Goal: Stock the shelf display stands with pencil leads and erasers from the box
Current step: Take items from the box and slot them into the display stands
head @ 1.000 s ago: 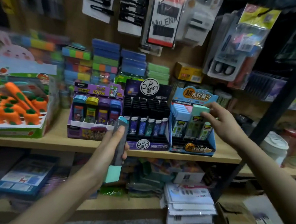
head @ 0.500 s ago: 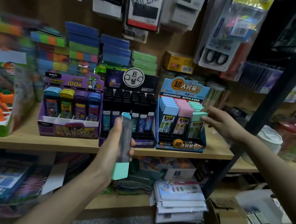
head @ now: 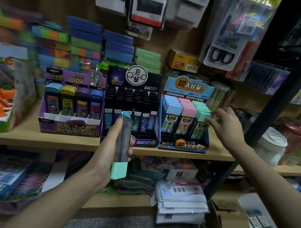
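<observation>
The step in hand is filling the right-hand column of the blue display stand (head: pixel 183 144), which sits on the wooden shelf (head: pixel 33 139) beside a black stand (head: pixel 128 141) and a purple stand (head: pixel 69 128). The right hand (head: pixel 225 128) reaches to the front mint-capped lead case (head: pixel 201 117) of that column, which stands upright in its slot. The fingertips (head: pixel 212 114) are at the right edge of its cap. Whether they pinch the cap or only touch it cannot be told.

The left hand (head: pixel 109 146) is wrapped round a dark bundle of lead cases (head: pixel 123 142), held upright in front of the black stand and clear of the shelf. A mint cap shows at its lower end and a blue one at the top, so it is probably more than one case.

The blue and pink columns look full, and the mint column looks nearly so. The next move probably calls for the right hand to let go and come across to the left hand. There it would draw one case out of the bundle and match its cap colour to a column. The slots are narrow, so each case must go in straight. A cardboard box (head: pixel 227 218) stands open on the floor at the lower right.
</observation>
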Demonstrator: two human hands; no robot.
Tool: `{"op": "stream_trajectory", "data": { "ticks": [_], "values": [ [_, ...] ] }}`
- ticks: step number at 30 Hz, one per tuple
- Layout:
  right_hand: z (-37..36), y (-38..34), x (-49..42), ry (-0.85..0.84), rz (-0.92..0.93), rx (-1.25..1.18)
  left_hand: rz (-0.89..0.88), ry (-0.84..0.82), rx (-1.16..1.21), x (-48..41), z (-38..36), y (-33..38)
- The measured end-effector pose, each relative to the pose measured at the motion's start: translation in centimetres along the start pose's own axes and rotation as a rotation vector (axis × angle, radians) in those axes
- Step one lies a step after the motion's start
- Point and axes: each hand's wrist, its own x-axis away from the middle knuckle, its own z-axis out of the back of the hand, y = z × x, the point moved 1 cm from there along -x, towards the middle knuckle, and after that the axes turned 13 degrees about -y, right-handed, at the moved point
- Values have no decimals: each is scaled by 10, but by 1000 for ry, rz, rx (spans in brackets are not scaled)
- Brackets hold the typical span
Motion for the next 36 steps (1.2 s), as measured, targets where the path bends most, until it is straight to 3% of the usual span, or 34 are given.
{"op": "stream_trajectory", "data": {
  "ticks": [2, 4, 5, 9, 12, 17, 23, 31, 33, 36],
  "values": [
    [4, -20, 14, 55, -21, 54, 9, 6, 3, 3, 1, 1],
    [5, -56, 37, 50, -10, -173, 7, 19, -20, 5, 1, 2],
    [4, -80, 51, -27, 46, -324, 1, 31, -49, 6, 1, 3],
    [-6, -179, 113, -612, 338, -661, 29, 79, -83, 10, 2, 5],
    [-14, -206, 133, -725, 372, -673, 66, 107, 42, 15, 7, 13],
    [-27, -210, 152, -596, 426, -646, 25, 80, -9, 22, 14, 22],
    [-25, -202, 150, -546, 339, -1005, -185, 247, -191, 15, 29, 35],
    [-13, -159, 124, -398, -164, -1408, -119, 112, -278, 9, 28, 29],
    [-5, -146, 111, -294, -158, -1361, -59, 29, -370, 9, 18, 17],
    [16, -119, 86, -135, -52, -1088, 5, -84, -393, 7, 1, 1]
  ]
}}
